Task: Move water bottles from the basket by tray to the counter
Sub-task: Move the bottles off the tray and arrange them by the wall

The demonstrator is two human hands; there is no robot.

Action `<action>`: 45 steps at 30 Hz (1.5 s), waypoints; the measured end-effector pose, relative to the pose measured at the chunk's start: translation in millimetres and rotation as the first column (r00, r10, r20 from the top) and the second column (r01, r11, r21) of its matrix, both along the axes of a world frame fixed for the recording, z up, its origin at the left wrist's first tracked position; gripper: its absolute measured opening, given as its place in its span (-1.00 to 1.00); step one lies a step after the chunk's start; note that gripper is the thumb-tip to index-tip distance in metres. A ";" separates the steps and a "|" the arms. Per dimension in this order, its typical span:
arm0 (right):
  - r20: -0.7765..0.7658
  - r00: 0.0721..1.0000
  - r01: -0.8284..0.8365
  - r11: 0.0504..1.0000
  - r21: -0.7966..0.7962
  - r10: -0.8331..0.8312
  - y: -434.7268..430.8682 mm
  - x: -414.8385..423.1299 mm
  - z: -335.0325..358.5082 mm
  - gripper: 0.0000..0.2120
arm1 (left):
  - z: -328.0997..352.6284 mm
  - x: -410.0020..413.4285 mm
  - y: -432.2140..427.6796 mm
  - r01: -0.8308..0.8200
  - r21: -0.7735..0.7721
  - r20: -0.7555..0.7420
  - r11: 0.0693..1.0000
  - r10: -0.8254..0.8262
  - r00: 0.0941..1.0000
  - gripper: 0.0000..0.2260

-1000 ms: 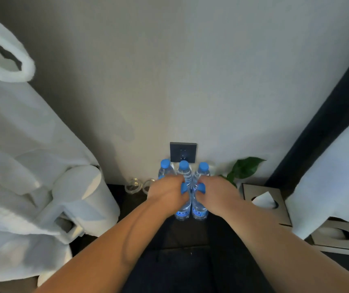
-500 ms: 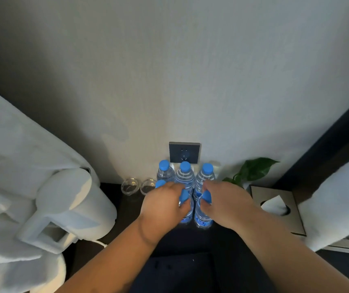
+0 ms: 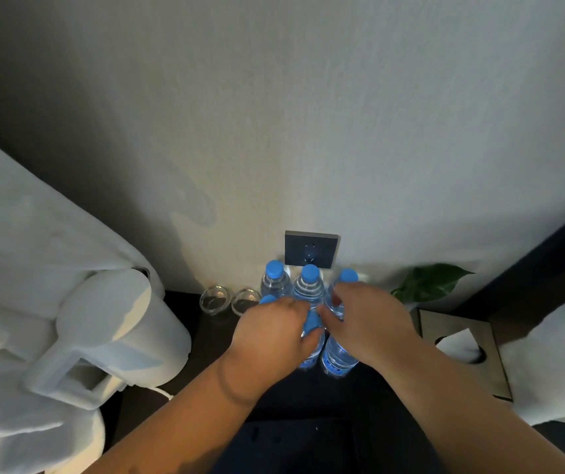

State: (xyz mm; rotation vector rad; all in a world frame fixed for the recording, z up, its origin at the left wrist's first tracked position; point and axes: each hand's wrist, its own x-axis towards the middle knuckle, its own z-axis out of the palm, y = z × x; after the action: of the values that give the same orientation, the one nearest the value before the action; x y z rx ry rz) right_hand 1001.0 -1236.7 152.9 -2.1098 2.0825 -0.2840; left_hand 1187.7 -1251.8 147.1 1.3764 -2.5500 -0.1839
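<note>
Several clear water bottles with blue caps stand in two rows on the dark counter (image 3: 205, 350) against the wall. The back row (image 3: 309, 285) shows three caps below a wall socket. My left hand (image 3: 270, 333) is closed over the tops of the front left bottles (image 3: 310, 354). My right hand (image 3: 363, 323) covers the top of the front right bottle (image 3: 337, 359), its fingers curled around the neck. Both hands touch at the middle. No basket or tray is in view.
A white kettle (image 3: 120, 333) stands at the left, with white robes hanging beside it. Two small glass cups (image 3: 216, 299) sit left of the bottles. At the right are a green plant (image 3: 431, 282), a tissue box (image 3: 462, 350) and white cloth.
The view has drifted closer and to the left. Both hands stayed on the front bottles, the right hand reaching a little further back towards the rear right bottle.
</note>
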 end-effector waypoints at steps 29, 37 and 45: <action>-0.105 0.988 0.084 0.960 -0.267 -0.116 -55.3 22.6 -24.4 -0.63 | -13.3 21.1 -75.1 -0.264 0.193 -0.304 0.945 0.314 0.899 -0.78; -0.071 0.992 0.083 0.964 -0.251 -0.104 -52.6 23.0 -18.4 -0.60 | -16.9 37.7 -33.1 -0.238 0.258 -0.387 0.936 0.326 0.863 -0.73; -0.055 0.984 -0.175 0.983 -0.051 0.172 -5.0 30.2 10.9 -0.51 | -28.3 57.3 -16.6 -0.104 0.261 -0.377 0.960 0.201 0.904 -0.78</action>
State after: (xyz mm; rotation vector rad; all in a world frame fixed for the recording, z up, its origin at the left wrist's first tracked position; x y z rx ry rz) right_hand 1031.2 -1241.7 163.8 -2.3362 1.9206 -0.2704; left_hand 1245.0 -1268.4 118.8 1.4367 -2.1209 -0.6850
